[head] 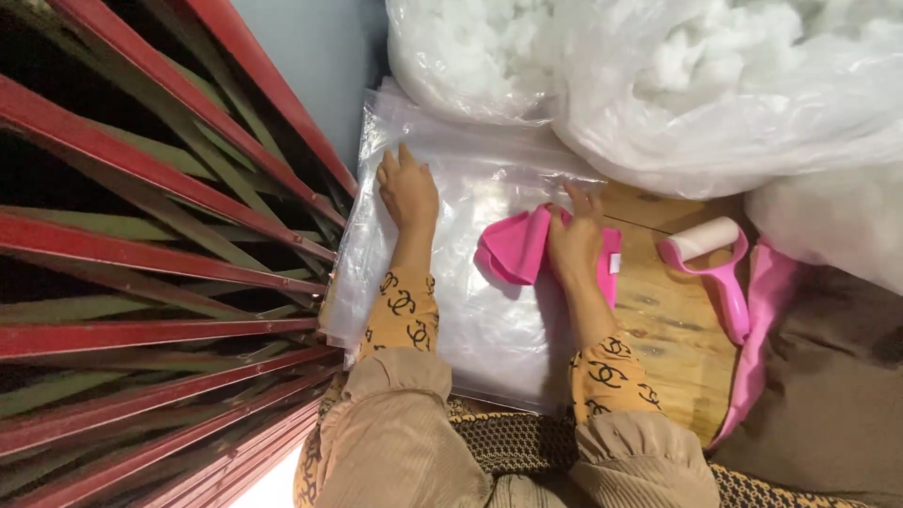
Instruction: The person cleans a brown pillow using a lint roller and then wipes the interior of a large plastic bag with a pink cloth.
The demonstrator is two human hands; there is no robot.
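My left hand (406,191) lies flat, fingers spread, on a stack of clear plastic bags (489,320) near its far left corner. My right hand (574,240) presses down on a folded pink cloth (515,246) that rests on the same plastic stack. The cloth has a small white tag at its right edge. Both my forearms wear yellow patterned sleeves.
A pink lint roller (717,263) with a white roll lies on the wooden board (673,329) to the right, beside a pink fabric strip (767,310). Large clear bags of white stuffing (715,85) fill the far side. A red and green metal grille (160,263) runs along the left.
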